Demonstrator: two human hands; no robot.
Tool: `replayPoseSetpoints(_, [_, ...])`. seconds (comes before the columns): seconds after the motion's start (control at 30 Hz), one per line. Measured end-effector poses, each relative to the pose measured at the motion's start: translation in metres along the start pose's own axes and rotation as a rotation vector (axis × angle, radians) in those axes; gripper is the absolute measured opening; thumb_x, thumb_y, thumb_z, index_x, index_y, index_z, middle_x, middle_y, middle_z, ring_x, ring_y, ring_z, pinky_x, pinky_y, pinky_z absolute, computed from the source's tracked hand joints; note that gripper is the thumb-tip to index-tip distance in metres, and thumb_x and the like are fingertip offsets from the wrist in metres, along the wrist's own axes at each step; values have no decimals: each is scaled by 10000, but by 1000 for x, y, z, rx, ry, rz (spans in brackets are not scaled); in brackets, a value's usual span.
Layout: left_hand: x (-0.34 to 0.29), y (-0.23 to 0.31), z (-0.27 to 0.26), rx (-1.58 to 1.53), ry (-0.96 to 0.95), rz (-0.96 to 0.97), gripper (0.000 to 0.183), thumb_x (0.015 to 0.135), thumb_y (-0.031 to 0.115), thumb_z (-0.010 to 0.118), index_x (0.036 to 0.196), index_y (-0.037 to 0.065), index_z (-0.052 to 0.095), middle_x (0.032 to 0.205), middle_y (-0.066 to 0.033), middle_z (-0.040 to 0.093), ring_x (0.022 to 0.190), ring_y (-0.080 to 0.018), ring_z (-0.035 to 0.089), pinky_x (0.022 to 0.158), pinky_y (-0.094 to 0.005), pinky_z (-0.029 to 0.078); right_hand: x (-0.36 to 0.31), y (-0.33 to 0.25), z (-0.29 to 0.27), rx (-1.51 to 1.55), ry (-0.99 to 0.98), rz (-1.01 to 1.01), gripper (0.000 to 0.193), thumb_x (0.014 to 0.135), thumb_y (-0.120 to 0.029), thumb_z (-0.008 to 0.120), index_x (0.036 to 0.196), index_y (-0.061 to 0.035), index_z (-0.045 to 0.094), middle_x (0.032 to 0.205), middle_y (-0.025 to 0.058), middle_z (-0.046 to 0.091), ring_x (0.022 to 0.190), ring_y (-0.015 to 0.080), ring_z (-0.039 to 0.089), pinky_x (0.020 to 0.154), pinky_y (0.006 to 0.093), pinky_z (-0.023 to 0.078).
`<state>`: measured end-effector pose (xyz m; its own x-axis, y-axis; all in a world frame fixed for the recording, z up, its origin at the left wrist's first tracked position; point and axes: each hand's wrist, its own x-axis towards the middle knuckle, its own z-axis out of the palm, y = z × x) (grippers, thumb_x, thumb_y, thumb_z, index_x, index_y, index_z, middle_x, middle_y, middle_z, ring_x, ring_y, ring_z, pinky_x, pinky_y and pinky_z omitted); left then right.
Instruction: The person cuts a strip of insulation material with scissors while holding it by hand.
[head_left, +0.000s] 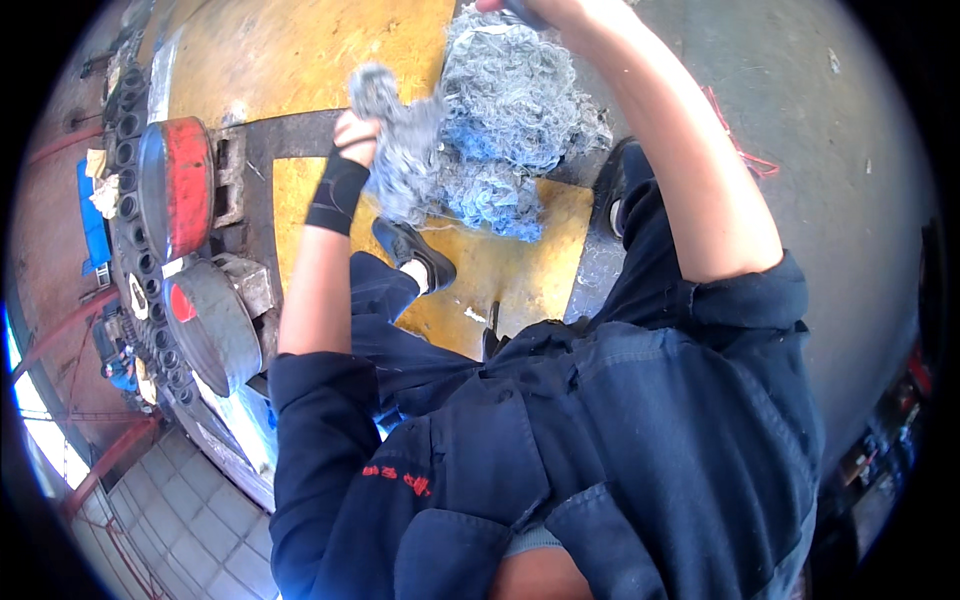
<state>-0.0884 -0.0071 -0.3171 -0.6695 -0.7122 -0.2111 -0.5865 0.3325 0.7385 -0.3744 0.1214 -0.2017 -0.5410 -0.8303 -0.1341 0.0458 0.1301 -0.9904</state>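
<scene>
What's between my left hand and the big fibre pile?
In the head view, a loose grey fibre clump lies between your left hand and the pile.

I can see a red drum [187,190] and a grey drum [220,335] at left. Red cord [746,156] (thin stuff) lies upper right.

The left hand [358,138] is curling its fingers into a grip, beyond and to the left of the left shoe [420,262]. The left wrist [348,175] is wearing a black band [332,213], and the bare left forearm [318,290] is pointing away from the body, passing to the left of that shoe. The right forearm [690,140], also bare, is slanting from an elbow [735,262] well to the shoe's right. The right hand [491,5] is lying far beyond the shoe, mostly out of view, its grip hidden.
</scene>
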Motion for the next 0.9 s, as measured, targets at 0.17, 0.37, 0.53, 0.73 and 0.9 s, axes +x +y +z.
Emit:
replayPoseSetpoints(0.17, [-54, -64, 97, 132, -8, -277, 313, 724, 162, 652, 1000, 18, 620, 943, -147, 637, 922, -261, 594, 801, -345, 465, 12, 15, -16, 404, -45, 45, 101, 749, -31, 592, 846, -6, 611, 706, 107, 628, 587, 158, 608, 524, 249, 494])
replayPoseSetpoints(0.37, [-53, -21, 185, 158, -173, 60, 353, 659, 100, 525, 1002, 71, 601, 900, -151, 552, 902, -354, 526, 745, -386, 461, 6, 11, -15, 498, 22, 105, 72, 751, -50, 607, 773, 16, 621, 683, 90, 622, 582, 152, 605, 529, 240, 490])
replayPoseSetpoints(0.53, [33, 18, 232, 555, -133, 305, 338, 617, 36, 621, 947, 101, 586, 1027, -104, 495, 1008, -292, 482, 759, -389, 483, 6, 14, -23, 477, 80, 169, 130, 766, -120, 622, 770, 9, 629, 679, 73, 619, 600, 138, 602, 555, 223, 471])
replayPoseSetpoints(0.73, [89, -21, 276, 728, -85, 298, 842, 557, 123, 777, 1296, 51, 380, 1219, -138, 440, 1103, -265, 451, 858, -373, 463, -2, 11, -21, 455, 167, 146, 123, 765, -94, 624, 746, 22, 659, 640, 101, 633, 536, 134, 582, 526, 267, 457])
replayPoseSetpoints(0.9, [64, -28, 268, 673, 4, 484, 686, 581, 68, 704, 1217, 21, 451, 953, -87, 518, 975, -244, 488, 806, -324, 469, 0, 10, -11, 417, 142, 163, 138, 780, -88, 598, 735, 28, 659, 649, 122, 640, 577, 154, 614, 557, 292, 456])
